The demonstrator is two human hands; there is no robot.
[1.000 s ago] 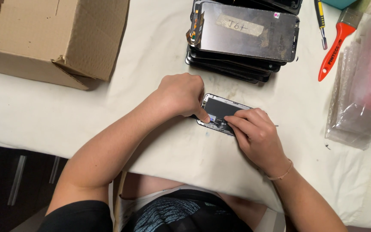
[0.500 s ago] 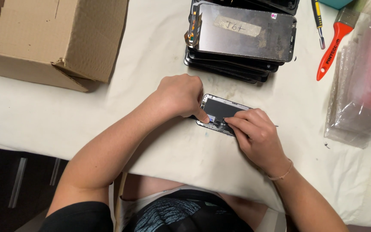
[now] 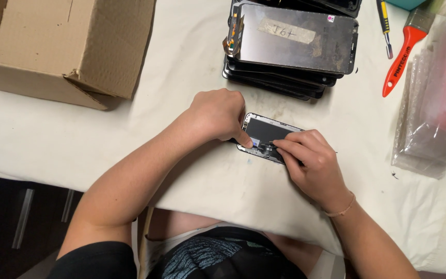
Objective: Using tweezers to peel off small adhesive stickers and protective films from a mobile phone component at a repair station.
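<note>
Small phone (image 3: 266, 135) lies open-side up at centre frame on the white-covered counter (image 3: 181, 77), just below a stack of phone screens (image 3: 292, 49). Left hand (image 3: 218, 114) is curled closed, its thumb tip pressing the phone's lower left corner to pin it flat. Right hand (image 3: 311, 163) is pinched shut on a thin dark tool (image 3: 274, 145), probably tweezers, though most of it is hidden under the fingers; only the tip, touching the phone's lower edge, and a sliver past the knuckles show. Judged step: fine work on a small part inside the phone, mid-way. Any next move there calls for a steady tip and the left thumb holding firm. The part under the tip is too small to make out. Cardboard box (image 3: 63, 46) at upper left, red-handled brush (image 3: 406, 49) and screwdriver (image 3: 384, 23) at upper right, all cut off by the frame; clear plastic bags (image 3: 434, 103) at right, contents blurred.
</note>
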